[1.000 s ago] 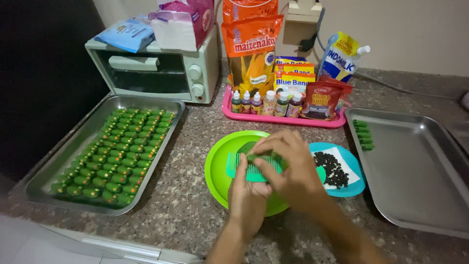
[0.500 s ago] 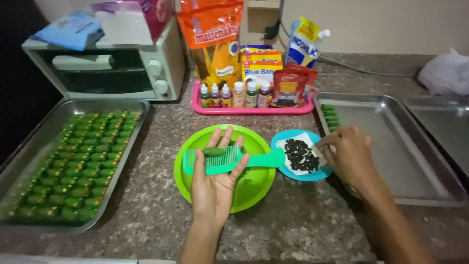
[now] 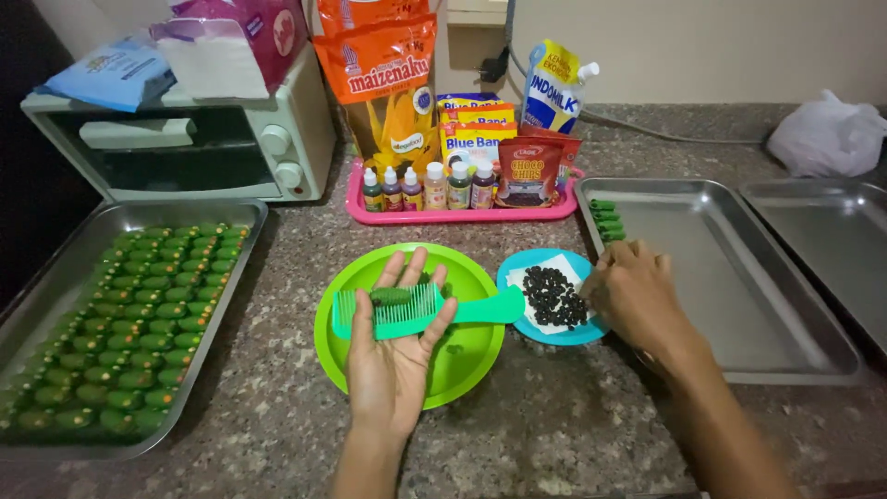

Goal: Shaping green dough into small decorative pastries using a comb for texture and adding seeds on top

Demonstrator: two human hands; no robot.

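Dough piece (image 3: 390,297) on comb (image 3: 416,314), left palm (image 3: 393,356)

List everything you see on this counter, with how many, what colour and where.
comb: one, green, lying across the left palm
dough piece: one, green, on the comb
plate: one, green, centre
small plate: one, blue, right of the green plate
chocolate chips: a heap, dark, on the blue plate
filled tray: one, metal, left, rows of green pieces
right trays: two, metal, nearly bare
pink tray: one, back, bottles and packets
toaster oven: one, cream, back left
white bag: one, back right
left hand: open, palm up
right hand: at the chips
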